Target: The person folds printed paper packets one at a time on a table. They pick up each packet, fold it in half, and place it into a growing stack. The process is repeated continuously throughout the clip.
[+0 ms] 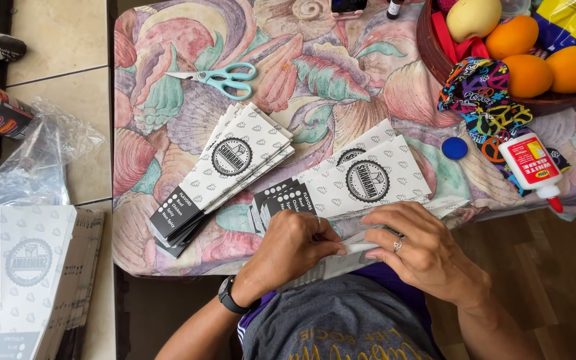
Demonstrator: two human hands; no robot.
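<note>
Both my hands work a flat white paper sleeve [355,248] at the near edge of the table. My left hand [293,244], with a black watch on the wrist, pinches its left part. My right hand [421,250], wearing a ring, presses on its right part. Just beyond them lies a stack of white printed paper sleeves with black ends [361,180]. A second fanned stack of the same sleeves [225,170] lies to the left of it.
Teal scissors [225,78] lie further back on the shell-patterned tablecloth [328,80]. A glue bottle [531,163] lies at right, its blue cap [455,148] beside it. A bowl of fruit [435,53] stands at the back right. A tall pile of flat sleeves [21,273] sits lower left.
</note>
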